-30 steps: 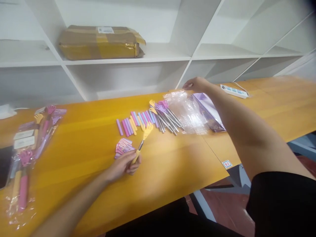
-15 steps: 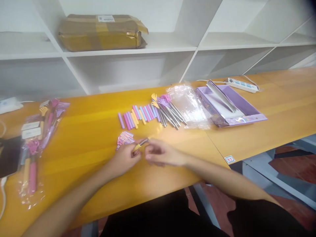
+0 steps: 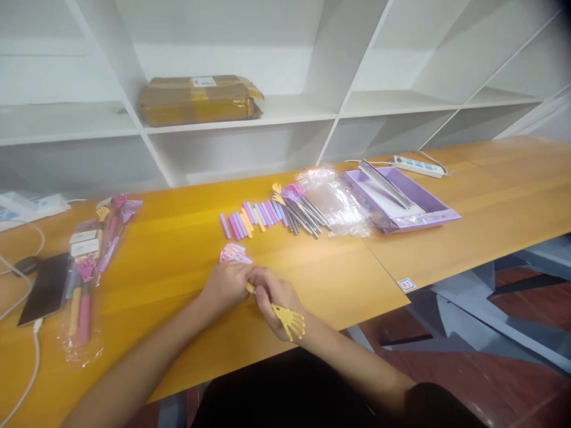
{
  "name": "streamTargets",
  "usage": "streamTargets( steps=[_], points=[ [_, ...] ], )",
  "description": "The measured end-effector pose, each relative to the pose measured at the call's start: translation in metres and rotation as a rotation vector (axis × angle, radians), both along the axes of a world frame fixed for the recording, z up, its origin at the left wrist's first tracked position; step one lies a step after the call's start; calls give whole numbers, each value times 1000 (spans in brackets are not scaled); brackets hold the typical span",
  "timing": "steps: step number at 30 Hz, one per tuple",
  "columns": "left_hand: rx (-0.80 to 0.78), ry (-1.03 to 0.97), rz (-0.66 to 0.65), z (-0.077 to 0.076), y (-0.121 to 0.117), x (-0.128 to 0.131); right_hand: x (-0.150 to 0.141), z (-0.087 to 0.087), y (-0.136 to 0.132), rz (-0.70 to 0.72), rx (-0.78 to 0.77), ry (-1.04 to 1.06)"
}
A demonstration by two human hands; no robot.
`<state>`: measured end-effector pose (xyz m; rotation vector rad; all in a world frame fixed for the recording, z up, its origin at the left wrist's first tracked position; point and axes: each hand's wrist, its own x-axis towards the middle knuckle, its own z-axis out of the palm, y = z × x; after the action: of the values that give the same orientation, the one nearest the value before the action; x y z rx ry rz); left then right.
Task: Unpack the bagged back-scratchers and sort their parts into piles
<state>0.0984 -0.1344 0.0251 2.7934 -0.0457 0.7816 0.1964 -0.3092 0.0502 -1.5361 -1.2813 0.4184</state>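
Both my hands meet near the front edge of the orange table [image 3: 178,238]. My left hand [image 3: 225,285] is closed on the handle end of a yellow hand-shaped scratcher [image 3: 289,321]. My right hand [image 3: 274,297] is closed round its shaft, and the yellow claw head sticks out toward me over my wrist. A small pile of pink cards [image 3: 235,254] lies just beyond my left hand. Further back lie a row of coloured handle sleeves [image 3: 250,217] and a bundle of metal scratcher rods [image 3: 301,208].
Clear plastic bags [image 3: 336,199] and an open purple box [image 3: 401,199] lie to the right, with a power strip [image 3: 417,165] behind. Bagged scratchers [image 3: 91,255], a dark phone [image 3: 44,288] and cables lie left. White shelves [image 3: 267,113] hold a brown parcel [image 3: 198,98].
My right hand came back from the plastic bags to join my left on the yellow scratcher. The scratcher has turned, so its claw head now points toward me.
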Motion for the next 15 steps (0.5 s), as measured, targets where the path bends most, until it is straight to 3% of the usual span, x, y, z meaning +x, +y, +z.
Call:
streamTargets(
  steps=[2, 3, 5, 8, 11, 15],
  points=[
    [-8, -31, -35, 0, -1, 0, -8, -2, 2, -106, 125, -34],
    [-3, -51, -37, 0, -2, 1, -11, -3, 3, -93, 198, -30],
    [17, -85, -22, -1, -4, 2, -17, -7, 4, 52, 288, 20],
    [83, -139, -27, 0, -8, 3, -21, -11, 3, 248, 271, 47],
    [137, -144, -79, 2, -10, 4, -17, -12, 0, 303, 265, -37],
    [86, -19, -123, 6, -8, 6, -10, -12, -3, 398, 303, -146]
  ],
)
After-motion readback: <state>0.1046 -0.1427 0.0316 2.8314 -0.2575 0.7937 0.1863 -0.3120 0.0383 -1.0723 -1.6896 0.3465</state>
